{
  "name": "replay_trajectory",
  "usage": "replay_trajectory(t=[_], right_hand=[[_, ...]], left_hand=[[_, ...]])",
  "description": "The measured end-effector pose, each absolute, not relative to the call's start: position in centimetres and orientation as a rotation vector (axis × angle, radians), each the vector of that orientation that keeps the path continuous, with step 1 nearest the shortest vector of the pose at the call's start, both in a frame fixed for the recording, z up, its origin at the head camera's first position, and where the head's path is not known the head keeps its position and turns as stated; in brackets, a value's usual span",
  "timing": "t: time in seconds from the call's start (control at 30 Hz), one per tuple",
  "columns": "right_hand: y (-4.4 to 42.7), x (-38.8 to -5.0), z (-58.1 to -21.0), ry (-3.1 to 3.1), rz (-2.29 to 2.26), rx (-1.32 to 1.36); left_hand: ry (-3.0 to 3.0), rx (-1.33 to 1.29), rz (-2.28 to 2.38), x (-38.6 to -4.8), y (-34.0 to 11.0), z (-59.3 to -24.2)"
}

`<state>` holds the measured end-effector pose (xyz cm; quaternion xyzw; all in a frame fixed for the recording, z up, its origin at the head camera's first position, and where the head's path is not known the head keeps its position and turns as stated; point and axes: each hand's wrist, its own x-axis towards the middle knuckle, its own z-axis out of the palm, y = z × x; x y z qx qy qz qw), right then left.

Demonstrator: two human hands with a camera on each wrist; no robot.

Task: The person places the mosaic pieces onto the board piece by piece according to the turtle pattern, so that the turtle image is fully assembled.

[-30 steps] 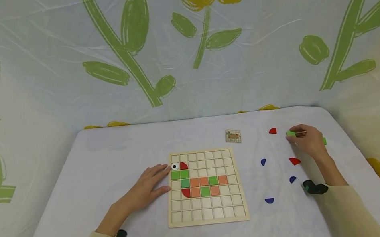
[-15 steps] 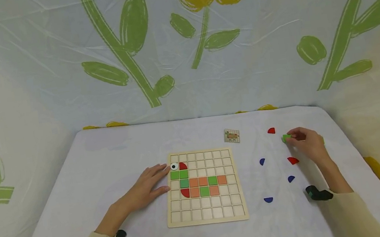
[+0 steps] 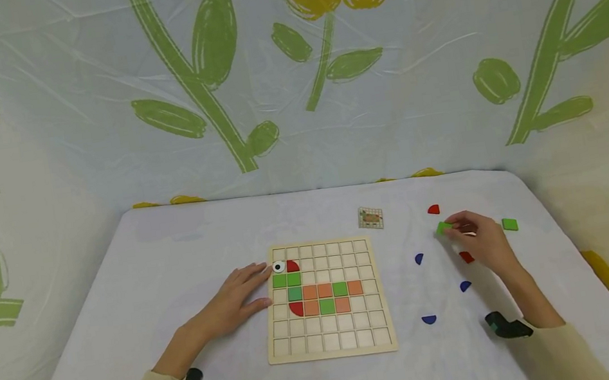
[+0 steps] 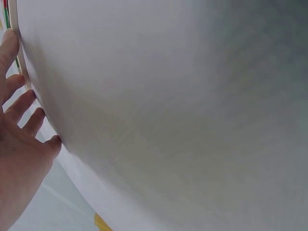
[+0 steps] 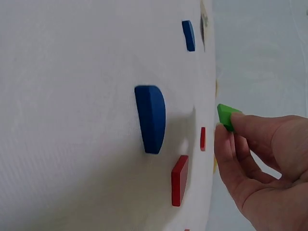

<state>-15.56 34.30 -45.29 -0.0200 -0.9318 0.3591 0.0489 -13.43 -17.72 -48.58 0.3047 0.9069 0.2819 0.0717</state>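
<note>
My right hand [image 3: 481,240] pinches a green square tile [image 3: 442,228] between thumb and fingers, above the table on the right; the right wrist view shows the green tile [image 5: 225,116] held clear of the cloth. My left hand [image 3: 235,303] lies with fingers extended, fingertips at the left edge of a wooden grid board [image 3: 332,342]. In the left wrist view, the left hand [image 4: 21,125] touches the board's edge. On the board sit green and orange square tiles, a teal-green tile [image 3: 294,294], red quarter-round pieces [image 3: 292,265] and a white eye disc [image 3: 278,267].
A small pattern card [image 3: 370,218] lies behind the board. Right of the board are blue half-round pieces [image 3: 429,320], a red quarter-round piece [image 3: 433,209], another red piece [image 3: 466,257] partly behind the right hand, and a green square tile [image 3: 510,224]. A flowered cloth hangs around the table.
My right hand has moved left and slightly nearer with the green tile, uncovering another green tile on the table. My left hand stays at the board's edge.
</note>
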Motion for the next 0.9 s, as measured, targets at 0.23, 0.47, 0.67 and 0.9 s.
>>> replay_trajectory(t=[0.23, 0.47, 0.67, 0.9], right_hand=[[32.8, -14.9, -45.2, -2.797, 1.134, 0.049], [31.2, -14.2, -45.2, -2.801, 1.157, 0.111], [29.5, -13.6, -45.3, -2.813, 1.176, 0.148], [27.6, -13.1, -45.5, -2.83, 1.249, 0.17]], left_hand=[[2.725, 0.916, 0.849, -13.3, -17.6, -48.5], [2.721, 0.921, 0.853, -13.4, -17.7, -48.5], [2.721, 0.92, 0.846, -13.5, -17.7, -48.5], [2.726, 0.915, 0.836, -13.5, -17.7, -48.6]])
